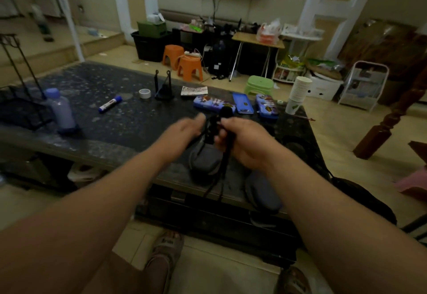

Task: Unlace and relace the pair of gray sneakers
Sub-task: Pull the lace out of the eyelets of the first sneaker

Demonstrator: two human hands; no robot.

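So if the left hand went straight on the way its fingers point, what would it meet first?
Most likely the black laces on the gray sneaker, which the right hand grips. The left hand is blurred, so depth is uncertain.

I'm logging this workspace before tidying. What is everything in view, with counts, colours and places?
gray sneakers: two, gray, near table edge, one below the hands, one to its right
lace: one, black, hanging from the right hand
table: one, dark speckled, centre
bottle: one, purple, table left
marker: one, white and blue, right of the bottle
tape roll: one, white, table's far side
pencil cases: three, blue, table's far right
paper cups: one stack, white, table's right corner
stools: two orange, one green, floor beyond table
left hand: blurred, by the lace, grip unclear
right hand: grip curled round the lace
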